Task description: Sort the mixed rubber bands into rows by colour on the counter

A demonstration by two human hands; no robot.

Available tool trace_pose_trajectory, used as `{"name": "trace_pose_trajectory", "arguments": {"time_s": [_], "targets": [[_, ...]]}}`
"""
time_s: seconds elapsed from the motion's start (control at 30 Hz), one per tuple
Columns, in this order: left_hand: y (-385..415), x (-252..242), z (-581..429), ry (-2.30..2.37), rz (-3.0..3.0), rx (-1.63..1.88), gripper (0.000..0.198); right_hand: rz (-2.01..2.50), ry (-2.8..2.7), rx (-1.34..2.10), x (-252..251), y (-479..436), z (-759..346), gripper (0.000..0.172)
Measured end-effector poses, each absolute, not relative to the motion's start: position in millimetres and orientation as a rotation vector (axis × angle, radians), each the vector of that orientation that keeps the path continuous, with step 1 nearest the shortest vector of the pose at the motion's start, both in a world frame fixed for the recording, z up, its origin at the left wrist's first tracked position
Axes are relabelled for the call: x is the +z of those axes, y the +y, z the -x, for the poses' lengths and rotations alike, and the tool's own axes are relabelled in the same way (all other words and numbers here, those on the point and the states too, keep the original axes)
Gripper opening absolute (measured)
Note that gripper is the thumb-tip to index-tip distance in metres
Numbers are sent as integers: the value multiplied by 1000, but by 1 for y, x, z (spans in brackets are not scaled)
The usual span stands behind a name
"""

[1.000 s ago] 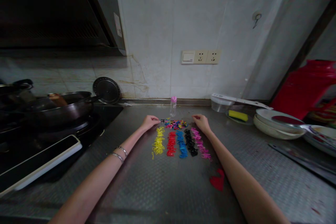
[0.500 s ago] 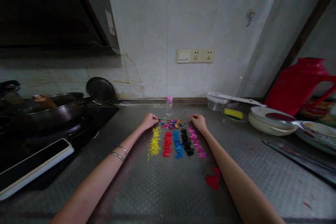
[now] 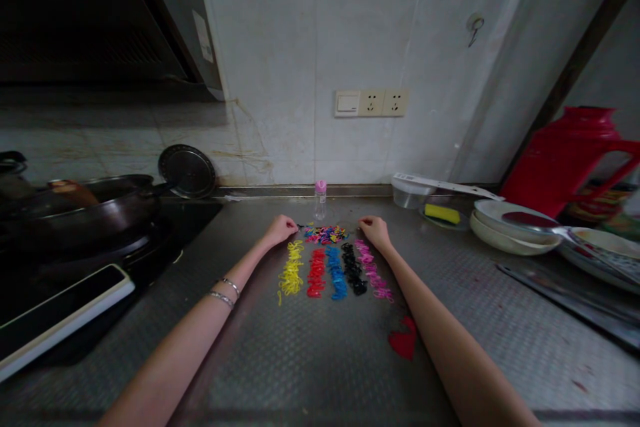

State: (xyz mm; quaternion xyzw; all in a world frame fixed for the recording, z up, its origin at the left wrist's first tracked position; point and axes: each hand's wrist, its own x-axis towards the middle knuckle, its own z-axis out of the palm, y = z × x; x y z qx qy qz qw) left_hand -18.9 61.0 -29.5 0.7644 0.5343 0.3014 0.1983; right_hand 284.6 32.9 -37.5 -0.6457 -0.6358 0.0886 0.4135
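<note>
Small rubber bands lie sorted in rows on the steel counter (image 3: 310, 353): yellow (image 3: 291, 269), red (image 3: 316, 272), blue (image 3: 335, 271), black (image 3: 353, 268) and pink (image 3: 371, 269). A mixed-colour pile (image 3: 325, 234) sits just beyond the rows. My left hand (image 3: 281, 228) rests at the pile's left edge with fingers curled in a pinch toward it. My right hand (image 3: 375, 230) rests at the pile's right side, fingers curled down on the counter. What either hand holds is too small to make out. A small clear bottle with a pink cap (image 3: 320, 199) stands behind the pile.
A dark wok (image 3: 75, 210) sits on the stove at the left, with a round lid (image 3: 187, 171) against the wall. Stacked plates (image 3: 513, 230), a yellow sponge (image 3: 443, 213), a clear tub (image 3: 410, 195) and a red thermos (image 3: 570, 157) crowd the right. A red heart shape (image 3: 403, 341) lies by my right forearm.
The view has shifted slightly to the right. Both hands stay at the sides of the mixed pile with almost no movement.
</note>
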Motion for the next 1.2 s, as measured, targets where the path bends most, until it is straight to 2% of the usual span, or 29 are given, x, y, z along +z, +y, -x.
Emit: {"name": "trace_pose_trajectory", "arguments": {"time_s": [0.27,0.43,0.77,1.03,1.2], "targets": [[53,-13,6,1486,-2180,928,18,1626,-1602,222,-39,34,-285,26],[34,1,-37,1237,-2252,867,23,1631,-1609,212,-39,34,-285,27],[20,-14,-103,1027,-2412,750,20,1636,-1633,210,-39,35,-286,26],[29,-3,-63,1159,-2223,844,26,1561,-1758,449,-40,49,-291,23],[48,5,-17,1343,-2119,996,23,1408,-1934,669,-23,48,-293,21]]}}
